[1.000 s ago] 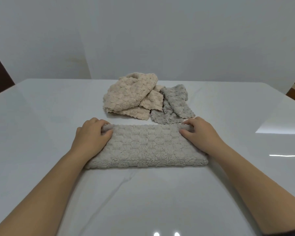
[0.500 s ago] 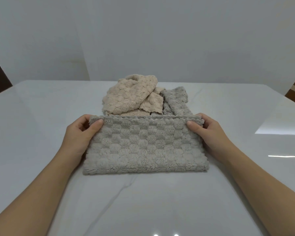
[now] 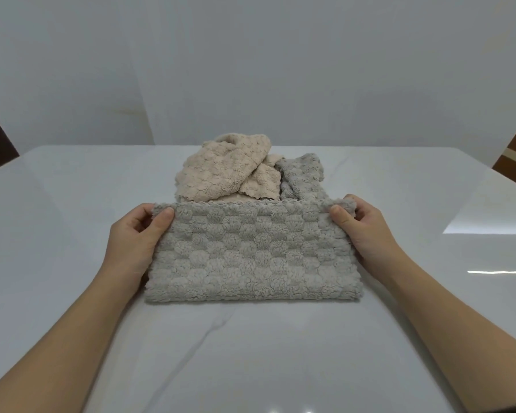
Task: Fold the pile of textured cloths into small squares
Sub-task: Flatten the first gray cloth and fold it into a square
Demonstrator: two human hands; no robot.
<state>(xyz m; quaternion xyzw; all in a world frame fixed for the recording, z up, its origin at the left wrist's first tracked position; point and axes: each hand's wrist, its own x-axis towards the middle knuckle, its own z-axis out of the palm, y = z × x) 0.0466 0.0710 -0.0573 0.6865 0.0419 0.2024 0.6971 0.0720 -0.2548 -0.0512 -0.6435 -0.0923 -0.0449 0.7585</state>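
Tabletop [image 3: 251, 353]: white, glossy.
Grey cloth [image 3: 251, 251], frame centre: near edge lies on the tabletop and looks like a fold; far edge is raised.
Left hand [image 3: 137, 234]: thumb and curled fingers pinch the cloth's upper-left corner.
Right hand [image 3: 361, 231]: pinches the upper-right corner likewise.
Pile [image 3: 227, 174], upper centre: beige and grey cloths, crumpled.
Progress, judged: first cloth part-folded; no finished square visible.

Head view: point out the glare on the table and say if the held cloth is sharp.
Head view: a bright patch and a thin streak glare on the table at right; two small light spots at its near edge. Head view: the grey cloth, pinched by left hand and right hand, is sharp.
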